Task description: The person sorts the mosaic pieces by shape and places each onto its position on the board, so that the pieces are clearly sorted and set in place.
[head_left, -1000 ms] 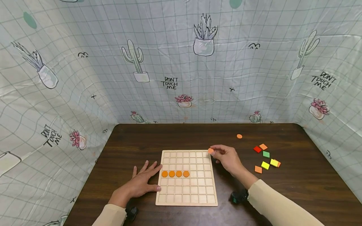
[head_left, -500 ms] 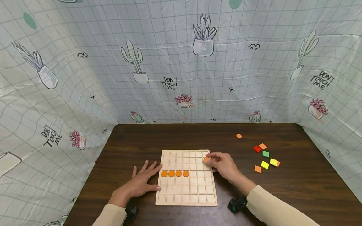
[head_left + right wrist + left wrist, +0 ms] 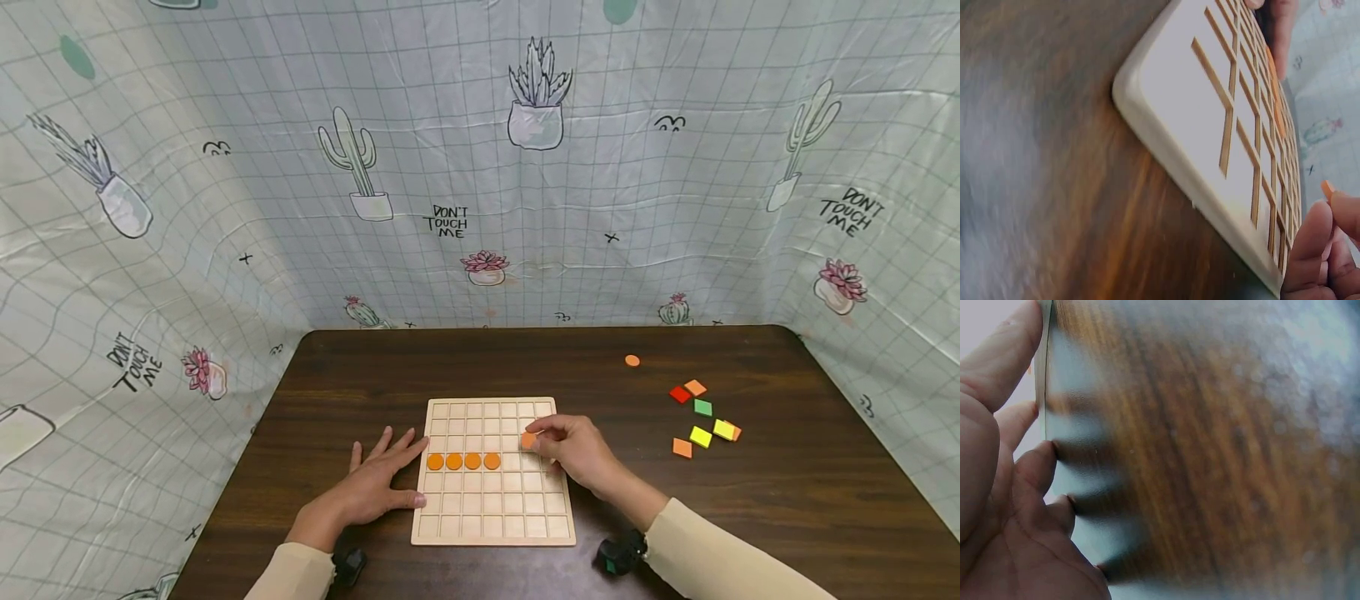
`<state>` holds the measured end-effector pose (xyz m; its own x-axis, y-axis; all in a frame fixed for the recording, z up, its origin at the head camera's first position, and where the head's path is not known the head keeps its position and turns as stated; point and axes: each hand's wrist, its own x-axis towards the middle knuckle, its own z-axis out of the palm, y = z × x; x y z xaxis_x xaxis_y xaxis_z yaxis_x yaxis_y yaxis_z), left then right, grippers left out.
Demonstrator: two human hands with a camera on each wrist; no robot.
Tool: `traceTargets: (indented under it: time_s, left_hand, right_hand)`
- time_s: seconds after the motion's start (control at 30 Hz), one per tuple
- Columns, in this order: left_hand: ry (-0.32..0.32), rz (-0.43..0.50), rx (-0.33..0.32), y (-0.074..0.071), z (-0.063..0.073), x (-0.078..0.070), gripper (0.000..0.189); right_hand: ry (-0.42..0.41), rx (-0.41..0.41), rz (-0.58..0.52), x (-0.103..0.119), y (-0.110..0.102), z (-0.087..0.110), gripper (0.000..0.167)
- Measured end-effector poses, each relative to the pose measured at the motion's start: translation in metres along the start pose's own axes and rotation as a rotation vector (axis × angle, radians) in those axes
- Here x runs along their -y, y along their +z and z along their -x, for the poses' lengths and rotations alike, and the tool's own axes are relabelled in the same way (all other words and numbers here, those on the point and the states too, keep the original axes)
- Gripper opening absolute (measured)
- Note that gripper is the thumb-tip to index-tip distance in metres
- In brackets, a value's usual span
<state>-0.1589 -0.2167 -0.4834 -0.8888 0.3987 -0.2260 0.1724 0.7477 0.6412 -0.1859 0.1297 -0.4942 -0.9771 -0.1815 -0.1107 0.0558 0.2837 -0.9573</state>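
A pale wooden grid board [image 3: 492, 535] lies on the dark table. Several orange discs [image 3: 472, 461] form a row in its left half. My right hand [image 3: 581, 454] pinches another orange disc [image 3: 528, 440] between thumb and finger, over the right part of the board. In the right wrist view this disc [image 3: 1327, 187] shows at the fingertips, above the board's surface. My left hand [image 3: 367, 490] lies spread at the board's left edge, thumb and index fingertip touching it. In the left wrist view the fingertips [image 3: 1047, 464] rest on the table by the board's edge.
To the right lie several square tiles: a red tile [image 3: 679, 394], a green tile [image 3: 702, 407], a yellow tile [image 3: 701, 437] and an orange tile [image 3: 682, 448] among them. One loose orange disc [image 3: 632, 361] sits farther back. A printed curtain [image 3: 420, 167] encloses the table's back and sides.
My right hand has moved left and nearer to me with the orange disc, from the board's far right corner to over its right part. The left hand stays in place.
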Motion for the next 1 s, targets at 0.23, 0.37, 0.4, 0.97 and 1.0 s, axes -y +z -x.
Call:
traceTargets:
  time_s: [0.23, 0.37, 0.4, 0.97, 1.0]
  left_hand:
    - [-0.001, -0.005, -0.004, 0.000, 0.000, 0.000, 0.090]
    - [0.001, 0.002, -0.003, 0.000, 0.000, -0.001, 0.090]
    - [0.002, 0.004, -0.002, 0.000, 0.000, -0.001, 0.090]
    - [-0.009, -0.009, 0.003, 0.001, -0.001, 0.001, 0.089]
    - [-0.010, -0.010, 0.002, 0.001, -0.001, 0.000, 0.089]
  right_hand:
    - [0.010, 0.032, 0.016, 0.003, 0.007, 0.001, 0.017]
    - [0.012, 0.021, 0.039, 0.003, 0.010, 0.001, 0.016]
    - [0.011, 0.018, 0.045, 0.003, 0.011, 0.001, 0.016]
    - [-0.057, -0.012, 0.291, 0.006, 0.023, 0.002, 0.010]
    - [-0.062, -0.015, 0.307, 0.006, 0.023, 0.002, 0.009]
